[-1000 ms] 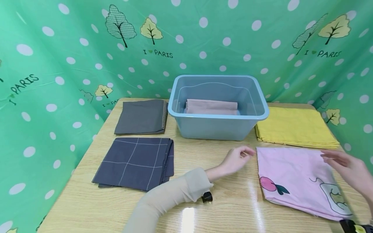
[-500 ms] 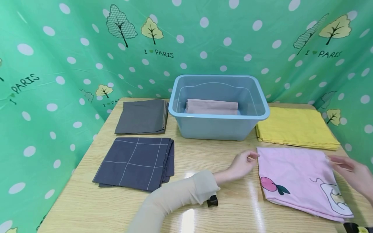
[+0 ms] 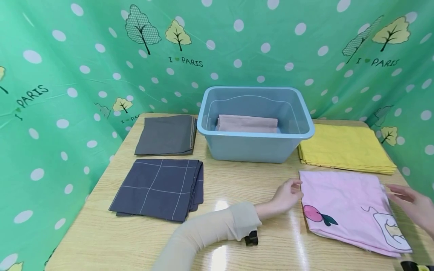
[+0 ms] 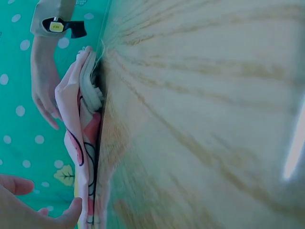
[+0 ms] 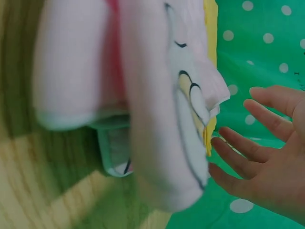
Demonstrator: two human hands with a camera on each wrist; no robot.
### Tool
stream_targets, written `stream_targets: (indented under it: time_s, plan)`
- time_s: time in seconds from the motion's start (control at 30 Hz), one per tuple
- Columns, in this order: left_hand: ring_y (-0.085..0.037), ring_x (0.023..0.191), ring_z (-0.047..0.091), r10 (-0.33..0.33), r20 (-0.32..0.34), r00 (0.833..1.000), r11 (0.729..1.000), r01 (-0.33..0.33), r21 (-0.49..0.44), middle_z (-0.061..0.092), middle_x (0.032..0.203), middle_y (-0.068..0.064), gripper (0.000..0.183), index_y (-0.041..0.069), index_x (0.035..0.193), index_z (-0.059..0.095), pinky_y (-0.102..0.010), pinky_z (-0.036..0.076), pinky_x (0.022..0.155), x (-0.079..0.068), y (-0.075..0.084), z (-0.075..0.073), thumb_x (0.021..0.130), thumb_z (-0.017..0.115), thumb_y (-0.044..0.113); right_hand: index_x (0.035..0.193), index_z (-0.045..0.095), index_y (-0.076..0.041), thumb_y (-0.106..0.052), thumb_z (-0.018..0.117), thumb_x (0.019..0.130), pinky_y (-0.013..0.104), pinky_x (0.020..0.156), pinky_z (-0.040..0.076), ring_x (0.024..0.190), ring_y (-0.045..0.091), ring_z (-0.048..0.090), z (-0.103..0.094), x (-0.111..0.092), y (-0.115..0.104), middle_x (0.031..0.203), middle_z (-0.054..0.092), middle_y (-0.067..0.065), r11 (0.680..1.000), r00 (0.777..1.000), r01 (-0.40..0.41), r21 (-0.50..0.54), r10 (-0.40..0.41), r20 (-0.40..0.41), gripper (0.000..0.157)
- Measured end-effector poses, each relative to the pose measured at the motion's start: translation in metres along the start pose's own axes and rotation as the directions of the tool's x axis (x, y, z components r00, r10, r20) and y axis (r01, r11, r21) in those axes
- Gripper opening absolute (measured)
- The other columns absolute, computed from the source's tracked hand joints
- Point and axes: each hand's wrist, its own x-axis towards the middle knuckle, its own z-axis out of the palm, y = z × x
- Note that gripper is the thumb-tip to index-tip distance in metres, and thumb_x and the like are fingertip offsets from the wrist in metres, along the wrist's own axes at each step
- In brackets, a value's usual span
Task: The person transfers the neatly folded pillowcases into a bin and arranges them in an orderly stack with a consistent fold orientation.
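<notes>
A folded pink cloth [image 3: 346,203] with a cherry-like print and a cartoon figure lies at the right front of the table. At its left edge is my left hand [image 3: 287,195], fingertips right by the fabric, fingers loosely bent. My right hand [image 3: 411,203] hovers beside the opposite edge; in the right wrist view its fingers [image 5: 238,148] are spread and hold nothing. Seen edge-on in the left wrist view, the pink cloth [image 4: 78,129] shows several stacked layers, with the left thumb [image 4: 71,212] near its side.
A light blue bin [image 3: 249,146] stands at the back middle with a folded pale mauve cloth [image 3: 247,124] inside. Folded yellow cloth [image 3: 346,146] lies behind the pink one. To the left are folded grey [image 3: 165,135] and navy checked [image 3: 156,188] cloths.
My left hand has moved right and slightly nearer, up to the pink cloth's left edge. My right hand has drawn away rightward from over its far right corner. The cloth stays nearly in place.
</notes>
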Motion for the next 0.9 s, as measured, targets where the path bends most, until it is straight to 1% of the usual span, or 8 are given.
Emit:
stream_targets:
  time_s: [0.13, 0.33, 0.5, 0.63, 0.73, 0.8, 0.83, 0.9]
  plan:
    - [-0.008, 0.088, 0.057, -0.041, -0.004, 0.999, 0.999, 0.041, -0.007, 0.058, 0.101, -0.002, 0.035, 0.011, 0.113, 0.056, -0.017, 0.046, 0.073, -0.001, 0.001, 0.003, 0.078, 0.059, 0.004, 0.134, 0.030, 0.003, -0.041, 0.048, 0.088, 0.044, 0.066, 0.043, 0.099, 0.053, 0.037, 0.001, -0.002, 0.001, 0.123, 0.034, 0.039, 1.000, 0.999, -0.014, 0.016, 0.014, 0.049, 0.066]
    - [-0.008, 0.087, 0.056, -0.108, -0.026, 0.994, 0.993, 0.107, -0.059, 0.058, 0.097, -0.001, 0.035, 0.011, 0.109, 0.058, -0.018, 0.045, 0.075, -0.002, 0.001, 0.010, 0.075, 0.060, 0.003, 0.139, 0.028, -0.014, -0.039, 0.050, 0.088, 0.038, 0.068, 0.047, 0.111, 0.049, 0.036, 0.003, -0.005, 0.010, 0.126, 0.029, 0.040, 0.999, 0.996, 0.018, 0.049, -0.022, 0.090, 0.061]
    - [-0.008, 0.084, 0.056, -0.149, -0.037, 0.988, 0.985, 0.145, -0.098, 0.058, 0.094, -0.001, 0.035, 0.010, 0.108, 0.059, -0.017, 0.045, 0.073, -0.003, 0.000, 0.015, 0.074, 0.060, 0.002, 0.140, 0.025, -0.016, -0.040, 0.049, 0.088, 0.053, 0.069, 0.041, 0.107, 0.053, 0.033, 0.003, -0.009, 0.008, 0.131, 0.025, 0.038, 0.998, 0.994, 0.013, 0.056, -0.019, 0.107, 0.062]
    - [-0.007, 0.080, 0.055, -0.170, -0.035, 0.985, 0.978, 0.164, -0.126, 0.058, 0.091, -0.001, 0.034, 0.010, 0.106, 0.059, -0.017, 0.045, 0.068, -0.005, 0.000, 0.019, 0.074, 0.061, 0.000, 0.135, 0.032, -0.033, -0.040, 0.050, 0.088, 0.038, 0.065, 0.046, 0.094, 0.019, 0.050, -0.003, -0.015, -0.005, 0.131, 0.039, 0.022, 1.000, 0.996, 0.024, 0.014, -0.025, 0.089, 0.051]
    - [-0.007, 0.078, 0.053, -0.180, -0.039, 0.983, 0.976, 0.173, -0.134, 0.056, 0.089, 0.000, 0.032, 0.010, 0.104, 0.060, -0.017, 0.044, 0.066, -0.006, 0.001, 0.021, 0.074, 0.061, -0.001, 0.136, 0.035, -0.020, -0.036, 0.049, 0.090, 0.039, 0.066, 0.046, 0.094, 0.022, 0.050, -0.010, -0.021, -0.026, 0.124, 0.040, 0.027, 1.000, 0.993, 0.015, 0.020, -0.017, 0.118, 0.051]
    - [-0.006, 0.077, 0.051, -0.187, -0.048, 0.981, 0.975, 0.179, -0.134, 0.056, 0.087, 0.000, 0.030, 0.010, 0.102, 0.060, -0.017, 0.044, 0.064, -0.006, 0.001, 0.023, 0.074, 0.061, -0.002, 0.136, 0.030, -0.001, -0.032, 0.046, 0.092, 0.048, 0.066, 0.045, 0.095, 0.047, 0.042, -0.014, -0.027, -0.042, 0.117, 0.034, 0.040, 1.000, 0.989, -0.001, 0.031, -0.003, 0.149, 0.056]
    - [-0.005, 0.076, 0.050, -0.185, -0.052, 0.981, 0.975, 0.177, -0.132, 0.055, 0.086, 0.000, 0.030, 0.009, 0.101, 0.061, -0.017, 0.043, 0.064, -0.006, 0.001, 0.024, 0.073, 0.061, -0.002, 0.138, 0.031, -0.011, -0.033, 0.045, 0.092, 0.044, 0.064, 0.047, 0.095, 0.048, 0.043, -0.014, -0.029, -0.046, 0.116, 0.034, 0.040, 1.000, 0.989, -0.014, 0.028, 0.009, 0.150, 0.053]
    - [-0.005, 0.074, 0.049, -0.190, -0.058, 0.980, 0.975, 0.181, -0.131, 0.055, 0.084, 0.000, 0.030, 0.009, 0.100, 0.061, -0.016, 0.043, 0.062, -0.005, 0.001, 0.025, 0.072, 0.061, -0.003, 0.138, 0.026, -0.003, -0.031, 0.044, 0.092, 0.040, 0.061, 0.048, 0.097, 0.057, 0.036, -0.016, -0.032, -0.053, 0.116, 0.030, 0.044, 0.999, 0.986, -0.025, 0.043, 0.018, 0.165, 0.056]
